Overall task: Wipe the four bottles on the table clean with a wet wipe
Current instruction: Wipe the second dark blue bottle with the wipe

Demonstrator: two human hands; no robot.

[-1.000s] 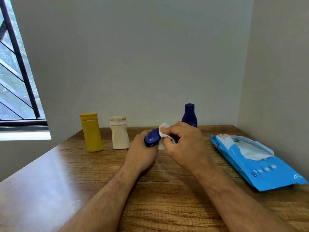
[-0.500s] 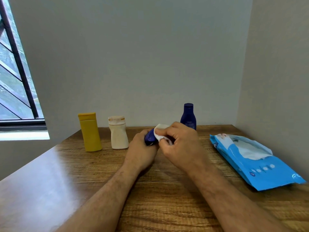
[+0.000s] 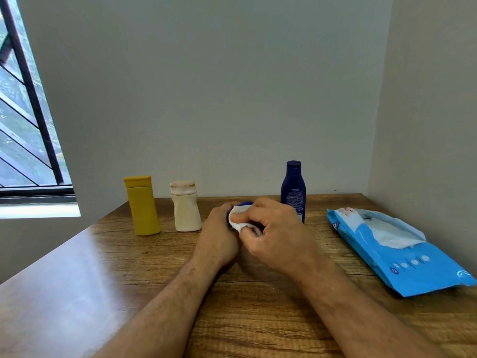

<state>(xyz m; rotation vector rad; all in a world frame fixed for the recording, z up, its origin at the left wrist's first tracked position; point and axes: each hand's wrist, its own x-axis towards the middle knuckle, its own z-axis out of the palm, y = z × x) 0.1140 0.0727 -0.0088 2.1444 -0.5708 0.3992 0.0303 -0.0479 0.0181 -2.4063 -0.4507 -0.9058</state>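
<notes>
My left hand [image 3: 219,233] grips a small blue bottle [image 3: 245,204], almost wholly hidden between my hands above the table's middle. My right hand [image 3: 276,233] presses a white wet wipe [image 3: 241,220] against that bottle. A yellow bottle [image 3: 142,205] and a cream white bottle [image 3: 185,209] stand upright at the back left. A tall dark blue bottle [image 3: 293,189] stands upright behind my right hand.
A blue pack of wet wipes [image 3: 402,254] lies open at the right on the wooden table [image 3: 103,280], with a white wipe sticking out. Walls close off the back and right. A window is at the left.
My right hand has shifted the wipe over the top of the small blue bottle, covering more of it. Both hands stay in the same place.
</notes>
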